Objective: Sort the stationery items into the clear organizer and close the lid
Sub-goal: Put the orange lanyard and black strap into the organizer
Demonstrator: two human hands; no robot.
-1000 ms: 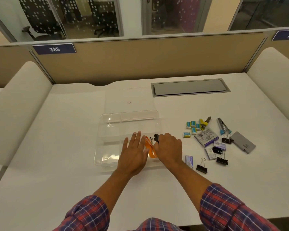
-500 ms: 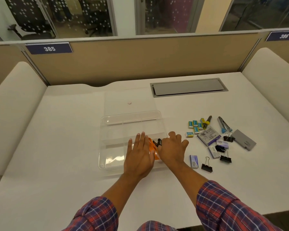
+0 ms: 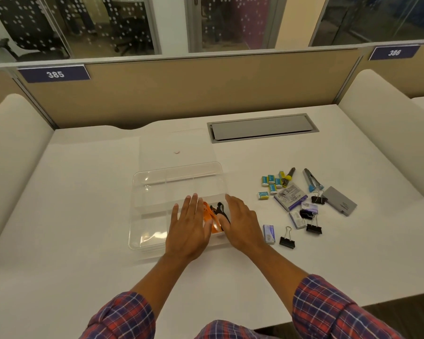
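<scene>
Two bare hands over the near right part of a clear organizer [image 3: 142, 192], palms down, fingers spread, gripping nothing. Left hand [image 3: 189, 228] flat above the organizer's near edge. Right hand [image 3: 242, 226] just beside it, over the organizer's right wall, fingers extended forward. Between the two hands, inside the near right compartment, orange-handled scissors [image 3: 212, 216] with a dark part toward the far end. Plaid sleeves [image 3: 328, 309] rolled up on both forearms.

Organizer lying open on a white table [image 3: 83, 241], its other compartments apparently empty. Clear lid [image 3: 176, 145] flat on the table just behind the organizer, touching or nearly touching its far edge.

To the right of the organizer, apart from it, loose stationery on the table: a small blue-and-white box [image 3: 269, 234] nearest the right hand, then a black binder clip [image 3: 287, 241], more binder clips [image 3: 314, 227], a purple-edged packet [image 3: 290, 198], a cluster of small teal-wrapped erasers [image 3: 271, 183], a yellow-banded tool [image 3: 288, 176], a blue-and-silver stapler-like tool [image 3: 311, 181], and farthest right a flat grey case [image 3: 339, 200].

Farther back in the table, a grey cable hatch [image 3: 262, 128]. Beyond it, a tan partition [image 3: 206, 89] with number plates 385 [image 3: 55, 74] and 386 [image 3: 394, 53].
</scene>
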